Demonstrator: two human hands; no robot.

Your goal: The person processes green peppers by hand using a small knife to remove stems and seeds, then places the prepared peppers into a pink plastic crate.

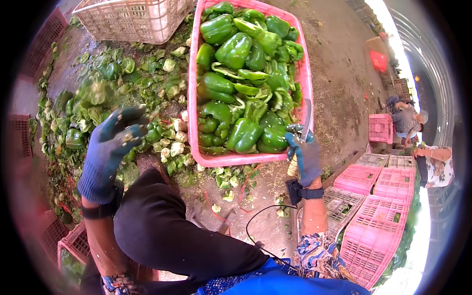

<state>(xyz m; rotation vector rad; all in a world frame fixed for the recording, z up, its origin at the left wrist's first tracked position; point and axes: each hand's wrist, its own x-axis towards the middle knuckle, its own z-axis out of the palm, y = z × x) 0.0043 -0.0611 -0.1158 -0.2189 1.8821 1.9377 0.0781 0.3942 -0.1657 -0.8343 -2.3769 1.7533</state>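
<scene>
My left hand (114,150), in a blue knitted glove with a darker coated palm and pale seeds stuck to it, hovers over the scraps at left. Its fingers are curved and apart, with nothing between them. At the near right corner of a pink crate (193,105), my gloved right hand (306,156) is shut on a knife. The light wooden handle (292,166) shows below the fist, and the blade (308,118) points away along the crate's right side. Green bell peppers (234,50) fill the crate, some whole and others cut open or in pieces.
Pepper scraps and cores (103,91) cover the floor at left. A pale crate (132,20) stands at the far left. Pink crates (376,236) are grouped at right, with people (408,118) beyond them. A black cable (249,226) hangs near my right wrist.
</scene>
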